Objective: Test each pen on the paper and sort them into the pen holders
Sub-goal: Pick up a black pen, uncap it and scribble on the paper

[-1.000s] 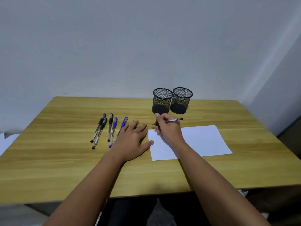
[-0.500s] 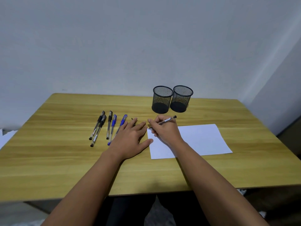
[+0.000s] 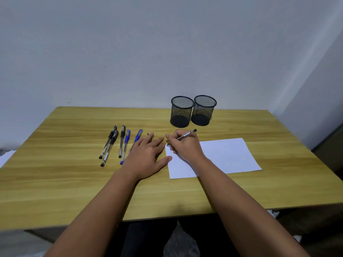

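Note:
My right hand (image 3: 185, 147) grips a black-ended pen (image 3: 185, 135) in a writing hold, its tip touching the far left corner of the white paper (image 3: 226, 154). My left hand (image 3: 146, 154) lies flat on the wooden table (image 3: 65, 173) just left of the paper, fingers spread, its thumb at the sheet's edge. A small dark pen cap (image 3: 149, 138) peeks out between its fingers. Left of that hand lie several capped pens: black ones (image 3: 109, 143) and blue ones (image 3: 127, 141). Two black mesh pen holders (image 3: 181, 112) (image 3: 204, 110) stand side by side behind the paper, with nothing in them.
A grey wall rises behind the table's far edge. White paper scraps (image 3: 5, 156) show beyond the table's left edge. My legs are under the near edge.
My right hand turned the pen from level to tip-down and brought the tip onto the paper's corner. My left hand stayed flat in place.

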Demonstrator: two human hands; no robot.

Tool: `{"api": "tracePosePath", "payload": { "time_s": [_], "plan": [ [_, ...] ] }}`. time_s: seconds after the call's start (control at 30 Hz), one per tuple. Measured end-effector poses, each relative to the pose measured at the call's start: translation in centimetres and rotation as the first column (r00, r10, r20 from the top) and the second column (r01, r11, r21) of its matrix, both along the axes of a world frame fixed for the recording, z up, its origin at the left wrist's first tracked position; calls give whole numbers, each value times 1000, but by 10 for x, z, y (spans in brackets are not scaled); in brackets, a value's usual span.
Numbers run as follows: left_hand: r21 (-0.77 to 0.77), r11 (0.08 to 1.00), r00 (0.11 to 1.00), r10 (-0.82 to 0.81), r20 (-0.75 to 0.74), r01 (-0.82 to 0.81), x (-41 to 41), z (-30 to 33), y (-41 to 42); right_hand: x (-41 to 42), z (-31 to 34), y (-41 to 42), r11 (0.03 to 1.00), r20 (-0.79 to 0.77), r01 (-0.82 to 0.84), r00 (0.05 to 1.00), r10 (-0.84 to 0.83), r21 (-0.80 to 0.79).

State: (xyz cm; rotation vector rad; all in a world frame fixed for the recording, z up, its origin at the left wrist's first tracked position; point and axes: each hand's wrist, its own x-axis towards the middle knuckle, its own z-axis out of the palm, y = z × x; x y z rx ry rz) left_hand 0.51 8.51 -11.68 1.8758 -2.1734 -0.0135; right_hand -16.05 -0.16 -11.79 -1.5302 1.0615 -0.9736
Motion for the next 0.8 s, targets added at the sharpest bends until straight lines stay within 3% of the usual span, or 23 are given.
{"api": "tracePosePath", "payload": {
  "time_s": [0.8],
  "plan": [
    [-1, 1000, 1000, -3, 18, 3, 1, -1, 0, 0, -3, -4, 989, -52, 105, 992, -111, -102]
  ]
}}
